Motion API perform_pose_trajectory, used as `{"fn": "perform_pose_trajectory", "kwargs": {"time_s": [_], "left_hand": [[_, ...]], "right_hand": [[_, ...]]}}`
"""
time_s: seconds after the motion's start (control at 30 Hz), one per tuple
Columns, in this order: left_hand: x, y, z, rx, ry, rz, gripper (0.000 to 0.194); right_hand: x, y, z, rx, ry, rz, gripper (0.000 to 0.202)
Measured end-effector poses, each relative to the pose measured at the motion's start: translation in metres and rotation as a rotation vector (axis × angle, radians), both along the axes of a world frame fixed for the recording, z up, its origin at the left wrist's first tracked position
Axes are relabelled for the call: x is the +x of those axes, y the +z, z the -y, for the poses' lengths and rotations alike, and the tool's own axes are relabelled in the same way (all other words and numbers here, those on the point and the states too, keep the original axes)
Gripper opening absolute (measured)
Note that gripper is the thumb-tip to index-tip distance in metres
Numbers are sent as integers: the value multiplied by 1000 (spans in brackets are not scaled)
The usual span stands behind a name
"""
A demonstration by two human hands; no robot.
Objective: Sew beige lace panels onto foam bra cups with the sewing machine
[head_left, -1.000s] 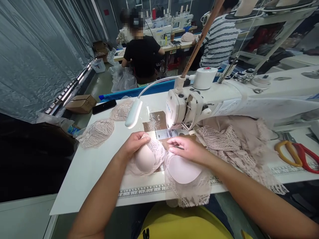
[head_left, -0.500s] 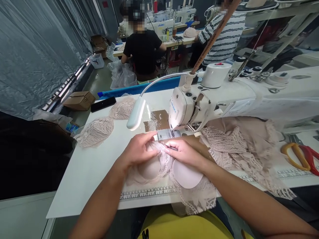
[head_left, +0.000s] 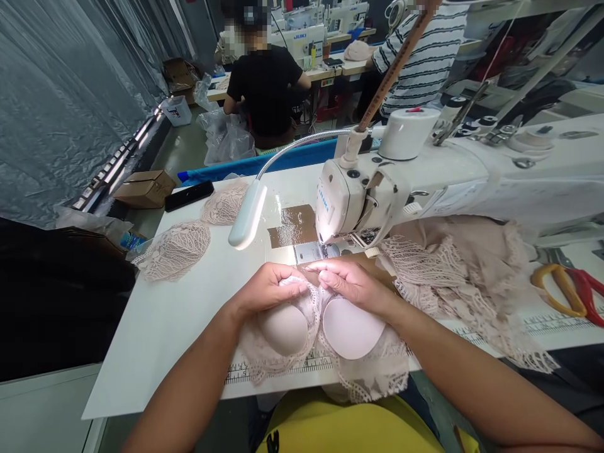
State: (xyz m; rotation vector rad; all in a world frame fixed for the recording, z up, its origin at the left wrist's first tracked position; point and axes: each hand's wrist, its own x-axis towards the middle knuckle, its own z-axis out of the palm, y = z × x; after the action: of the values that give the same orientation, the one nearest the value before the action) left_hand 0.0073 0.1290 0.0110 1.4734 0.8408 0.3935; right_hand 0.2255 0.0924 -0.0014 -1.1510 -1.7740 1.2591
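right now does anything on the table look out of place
Nothing looks spilled. The crumpled pale-pink lace fabric beside the white sewing machine looks untidy, its lacy end overhanging the white tabletop's front edge.

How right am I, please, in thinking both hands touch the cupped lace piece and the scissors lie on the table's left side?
The side is wrong: the head view shows the scissors on the right side of the table. The left hand and right hand touch the cupped lace piece.
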Motion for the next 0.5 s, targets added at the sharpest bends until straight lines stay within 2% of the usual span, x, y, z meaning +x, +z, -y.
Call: {"fn": "perform_pose_trajectory", "kwargs": {"time_s": [0.17,0.3,0.5], "left_hand": [[1,-5,0,-89,44,44,29],[4,-7,1,-127,58,64,27],[4,-9,1,-134,49,72,29]], "right_hand": [[-1,3,1,20,41,-8,29],[-7,7,5,-14,10,37,24],[-14,12,9,32,-59,49,16]]}}
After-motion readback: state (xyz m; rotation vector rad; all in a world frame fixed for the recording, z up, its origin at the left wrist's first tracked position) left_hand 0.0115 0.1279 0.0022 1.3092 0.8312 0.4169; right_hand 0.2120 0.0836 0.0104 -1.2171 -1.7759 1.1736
